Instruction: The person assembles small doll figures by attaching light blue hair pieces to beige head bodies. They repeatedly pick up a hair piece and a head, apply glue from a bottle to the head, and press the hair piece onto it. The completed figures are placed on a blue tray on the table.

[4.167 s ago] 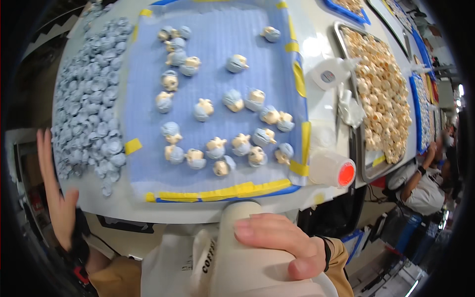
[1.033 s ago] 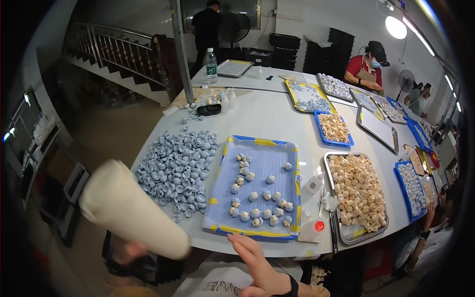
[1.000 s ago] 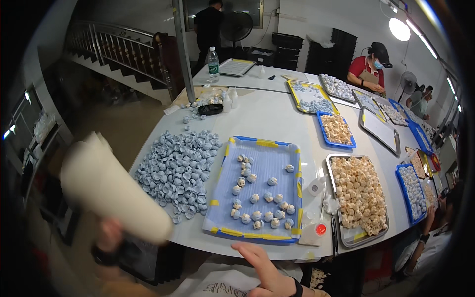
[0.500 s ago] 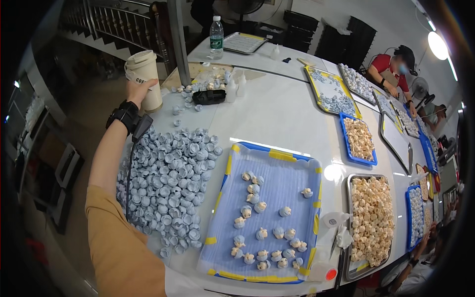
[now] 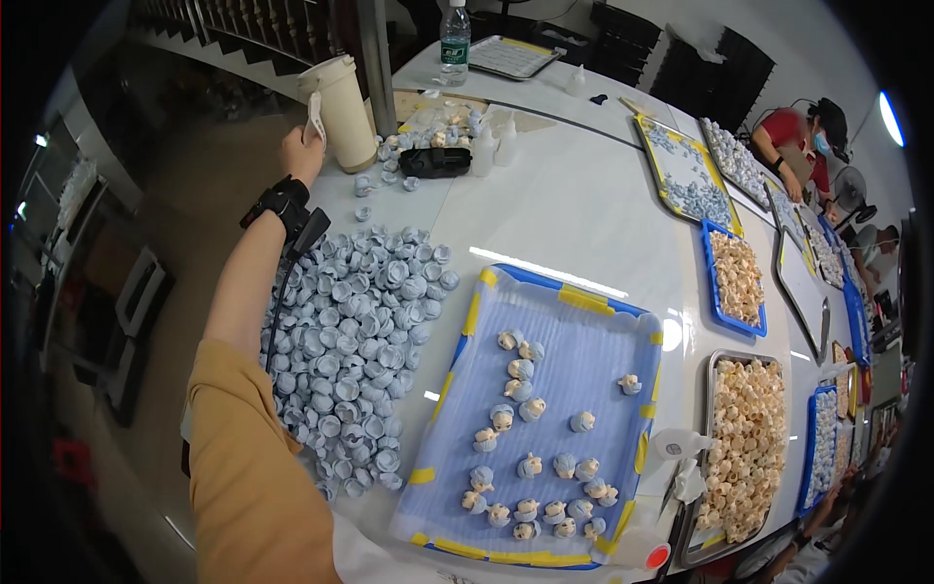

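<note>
A tall cream cup (image 5: 348, 117) stands at the table's far left edge, leaning slightly in the fisheye view. My left hand (image 5: 304, 156) is at its left side, with fingers closed at a pale printed strap or handle (image 5: 315, 119) on the cup. A black band with a cable is around my left wrist. Below that forearm lies a big pile of small light-blue shells (image 5: 355, 336). Beside the pile, a blue tray (image 5: 545, 389) lined with film and edged in yellow tape holds several small blue-and-cream figures (image 5: 532, 409). My right hand is out of view.
Behind the cup rises a metal post (image 5: 377, 68). A black object (image 5: 435, 162), white squeeze bottles (image 5: 506, 142) and a water bottle (image 5: 454, 44) stand farther back. Trays of cream pieces (image 5: 744, 448) line the right; a co-worker in red (image 5: 786, 146) sits beyond.
My left hand has shifted from gripping round the cup's body to the strap at its side. The whole view has turned somewhat, so the table's things sit farther right.
</note>
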`<control>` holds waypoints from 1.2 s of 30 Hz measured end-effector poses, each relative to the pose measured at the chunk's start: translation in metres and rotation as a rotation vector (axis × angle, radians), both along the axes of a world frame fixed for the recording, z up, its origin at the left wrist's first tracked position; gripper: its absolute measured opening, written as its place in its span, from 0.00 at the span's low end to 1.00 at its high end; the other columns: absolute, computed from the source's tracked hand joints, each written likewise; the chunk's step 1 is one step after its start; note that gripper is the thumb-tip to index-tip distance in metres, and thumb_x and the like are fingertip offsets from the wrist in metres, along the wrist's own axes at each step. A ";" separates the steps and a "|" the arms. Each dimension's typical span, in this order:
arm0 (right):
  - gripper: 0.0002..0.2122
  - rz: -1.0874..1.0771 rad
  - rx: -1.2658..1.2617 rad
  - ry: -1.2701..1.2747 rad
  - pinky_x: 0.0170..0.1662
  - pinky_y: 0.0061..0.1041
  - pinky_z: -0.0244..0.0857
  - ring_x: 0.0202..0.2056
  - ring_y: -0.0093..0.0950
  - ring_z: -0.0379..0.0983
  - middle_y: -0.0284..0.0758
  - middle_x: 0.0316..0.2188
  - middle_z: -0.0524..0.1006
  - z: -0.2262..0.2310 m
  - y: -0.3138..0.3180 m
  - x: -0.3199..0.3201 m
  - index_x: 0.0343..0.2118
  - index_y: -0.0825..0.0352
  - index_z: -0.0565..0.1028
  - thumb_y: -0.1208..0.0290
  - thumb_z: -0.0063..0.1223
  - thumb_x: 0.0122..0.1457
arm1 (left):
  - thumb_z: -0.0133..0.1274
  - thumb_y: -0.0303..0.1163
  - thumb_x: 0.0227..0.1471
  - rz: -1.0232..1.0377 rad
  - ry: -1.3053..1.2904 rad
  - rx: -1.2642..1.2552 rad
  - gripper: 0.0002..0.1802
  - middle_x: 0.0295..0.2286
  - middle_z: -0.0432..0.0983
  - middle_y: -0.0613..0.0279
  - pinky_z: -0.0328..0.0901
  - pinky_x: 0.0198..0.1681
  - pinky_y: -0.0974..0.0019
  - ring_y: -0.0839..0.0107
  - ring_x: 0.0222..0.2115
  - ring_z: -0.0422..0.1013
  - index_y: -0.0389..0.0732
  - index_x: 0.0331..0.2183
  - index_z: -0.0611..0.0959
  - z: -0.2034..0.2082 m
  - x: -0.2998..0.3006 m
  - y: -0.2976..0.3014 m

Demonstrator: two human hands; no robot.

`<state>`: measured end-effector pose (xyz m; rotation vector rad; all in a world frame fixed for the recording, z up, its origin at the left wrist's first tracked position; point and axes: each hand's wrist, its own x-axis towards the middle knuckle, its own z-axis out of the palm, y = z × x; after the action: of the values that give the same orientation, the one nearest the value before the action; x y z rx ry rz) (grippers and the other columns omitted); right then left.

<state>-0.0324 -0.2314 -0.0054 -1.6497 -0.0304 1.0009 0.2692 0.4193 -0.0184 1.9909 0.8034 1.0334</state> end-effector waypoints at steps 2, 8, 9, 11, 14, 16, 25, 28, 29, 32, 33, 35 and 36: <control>0.14 -0.039 -0.034 0.010 0.40 0.23 0.61 0.35 0.25 0.69 0.37 0.33 0.75 -0.001 -0.007 -0.004 0.39 0.73 0.70 0.67 0.42 0.56 | 0.45 0.30 0.44 0.035 0.035 0.119 0.11 0.22 0.74 0.48 0.64 0.32 0.60 0.58 0.28 0.73 0.34 0.28 0.77 0.000 0.006 -0.002; 0.13 -0.026 -0.032 -0.036 0.37 0.18 0.61 0.34 0.22 0.68 0.37 0.33 0.75 -0.006 -0.013 -0.005 0.39 0.73 0.70 0.69 0.41 0.56 | 0.42 0.30 0.45 0.044 0.136 0.159 0.15 0.32 0.73 0.45 0.62 0.39 0.59 0.51 0.36 0.69 0.36 0.35 0.76 0.000 0.011 0.005; 0.13 -0.031 -0.026 -0.044 0.37 0.19 0.61 0.34 0.22 0.68 0.37 0.33 0.74 -0.005 -0.012 -0.004 0.40 0.73 0.70 0.69 0.41 0.56 | 0.43 0.31 0.44 0.020 0.176 0.111 0.16 0.34 0.72 0.44 0.62 0.40 0.59 0.52 0.38 0.68 0.36 0.38 0.75 0.002 0.010 0.010; 0.13 -0.040 -0.013 -0.061 0.37 0.19 0.62 0.33 0.23 0.68 0.37 0.32 0.74 -0.004 -0.010 -0.003 0.40 0.73 0.70 0.70 0.41 0.56 | 0.46 0.35 0.43 -0.063 0.139 0.050 0.23 0.39 0.68 0.42 0.60 0.44 0.60 0.54 0.42 0.66 0.36 0.43 0.70 0.007 0.005 0.017; 0.14 -0.024 -0.004 -0.081 0.36 0.19 0.62 0.33 0.22 0.68 0.36 0.32 0.74 -0.003 -0.009 0.000 0.41 0.73 0.69 0.70 0.42 0.55 | 0.54 0.43 0.37 -0.190 0.001 0.010 0.41 0.46 0.61 0.41 0.57 0.47 0.62 0.55 0.47 0.61 0.33 0.50 0.58 0.017 0.002 0.008; 0.14 -0.037 -0.006 -0.084 0.35 0.19 0.62 0.33 0.22 0.68 0.36 0.32 0.74 -0.005 -0.008 -0.002 0.41 0.72 0.69 0.70 0.42 0.55 | 0.59 0.49 0.32 -0.199 0.036 -0.018 0.54 0.48 0.57 0.41 0.56 0.49 0.64 0.55 0.48 0.59 0.30 0.53 0.49 0.035 0.006 -0.026; 0.12 -0.058 0.001 0.029 0.35 0.18 0.63 0.33 0.21 0.69 0.35 0.32 0.75 0.000 -0.006 0.001 0.39 0.72 0.70 0.70 0.43 0.55 | 0.65 0.44 0.22 -0.036 0.004 0.211 0.49 0.39 0.67 0.40 0.62 0.45 0.64 0.55 0.41 0.67 0.26 0.42 0.60 0.018 0.045 0.002; 0.12 -0.061 -0.019 0.035 0.36 0.18 0.63 0.33 0.22 0.70 0.34 0.32 0.75 -0.003 -0.007 0.001 0.39 0.71 0.71 0.70 0.44 0.55 | 0.65 0.43 0.23 -0.009 0.026 0.191 0.46 0.39 0.67 0.40 0.62 0.45 0.63 0.54 0.41 0.67 0.26 0.41 0.61 0.025 0.041 -0.011; 0.12 -0.059 -0.021 0.072 0.36 0.19 0.64 0.33 0.22 0.70 0.34 0.31 0.75 -0.002 -0.007 0.004 0.39 0.71 0.71 0.69 0.44 0.55 | 0.64 0.42 0.23 -0.059 0.014 0.291 0.44 0.37 0.69 0.40 0.63 0.43 0.64 0.55 0.39 0.68 0.25 0.39 0.63 0.012 0.049 0.027; 0.13 -0.080 -0.066 0.108 0.36 0.20 0.64 0.32 0.23 0.70 0.35 0.31 0.75 0.000 -0.007 0.004 0.39 0.71 0.71 0.69 0.44 0.55 | 0.64 0.43 0.22 -0.062 0.062 0.262 0.44 0.35 0.71 0.41 0.65 0.40 0.65 0.56 0.36 0.70 0.25 0.38 0.63 0.023 0.034 0.008; 0.13 -0.071 -0.070 0.109 0.36 0.20 0.64 0.32 0.23 0.70 0.35 0.31 0.75 -0.002 -0.007 0.003 0.39 0.72 0.71 0.68 0.44 0.56 | 0.64 0.41 0.24 -0.041 0.048 0.291 0.41 0.35 0.72 0.45 0.66 0.38 0.66 0.60 0.35 0.72 0.26 0.39 0.65 0.024 0.027 0.013; 0.13 -0.074 -0.047 0.101 0.36 0.19 0.63 0.32 0.22 0.70 0.36 0.31 0.75 -0.009 -0.010 0.000 0.38 0.72 0.71 0.68 0.44 0.56 | 0.64 0.39 0.26 -0.254 0.065 0.213 0.39 0.36 0.72 0.47 0.66 0.38 0.67 0.62 0.36 0.71 0.27 0.40 0.67 0.027 0.016 0.022; 0.13 -0.073 -0.033 0.091 0.36 0.19 0.63 0.32 0.22 0.70 0.36 0.30 0.75 -0.011 -0.011 -0.001 0.38 0.72 0.71 0.67 0.44 0.56 | 0.63 0.39 0.27 -0.355 0.068 0.174 0.38 0.36 0.72 0.48 0.66 0.38 0.67 0.63 0.36 0.71 0.27 0.40 0.68 0.032 0.009 0.023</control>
<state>-0.0332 -0.2424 -0.0164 -1.6222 0.1066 1.0245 0.2784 0.4420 0.0136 2.2244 0.3814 0.8525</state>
